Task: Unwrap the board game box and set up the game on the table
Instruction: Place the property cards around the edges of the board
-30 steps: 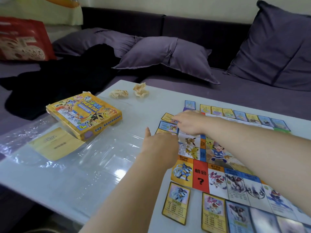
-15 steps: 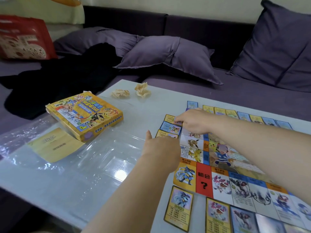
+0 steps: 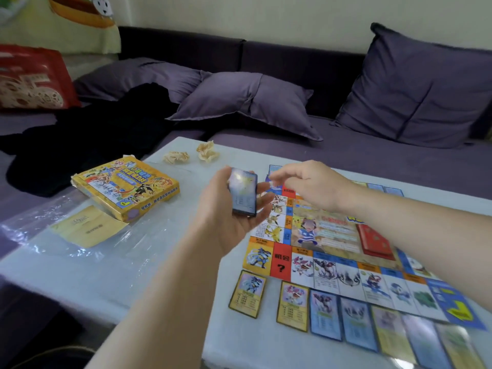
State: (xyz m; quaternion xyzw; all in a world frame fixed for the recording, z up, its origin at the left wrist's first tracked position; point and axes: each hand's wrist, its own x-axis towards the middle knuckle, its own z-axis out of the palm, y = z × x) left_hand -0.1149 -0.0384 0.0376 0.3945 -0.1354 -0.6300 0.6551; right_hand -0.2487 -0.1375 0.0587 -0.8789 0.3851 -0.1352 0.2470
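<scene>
Risk, stack slip: left hand (image 3: pixel 225 222) holds the card stack (image 3: pixel 243 194) in an upturned palm, thumb on one long edge, fingers on the other. Faces look glossy, so in my judgement a slack squeeze while a top card is drawn off could fan or drop cards onto the board (image 3: pixel 332 235).
Risk, layout knock: both forearms cross above the card row (image 3: pixel 326 315) at lower right of frame. A low sweep would prob. push laid cards out of line w/ their squares.
Risk, film: clear wrap (image 3: pixel 29 230) lies loose over the left part of the table (image 3: pixel 239 342). A card set on it may slide. Judgement only.
Right hand (image 3: pixel 308 185): centre frame, over the board's far-left corner. Fingers curled, thumb and forefinger tips close together. Motion blur, so cannot tell if anything is pinched.
Box (image 3: pixel 125 187): left-centre of frame, lying flat, unwrapped, well apart from the board. Yellow w/ busy cartoon print. Near corner on or touching the wrap, cannot tell which.
Board look: unfolded, flat, right half of frame. Border of creature squares, a red "?" square, cartoon figure mid-board, red deck (image 3: pixel 375 242) lying right of it.
Card row look: yellow- and blue-framed cards, face up, just beside the board's near edge. Right end washed out by glare.
Stage (est.): unwrap done, dealing cards round the board part-done. Board's left edge mostly hidden by the hands.
Other: yellow slip (image 3: pixel 87 227) on the wrap; two crumpled paper balls (image 3: pixel 175 157) at the table's far edge.
</scene>
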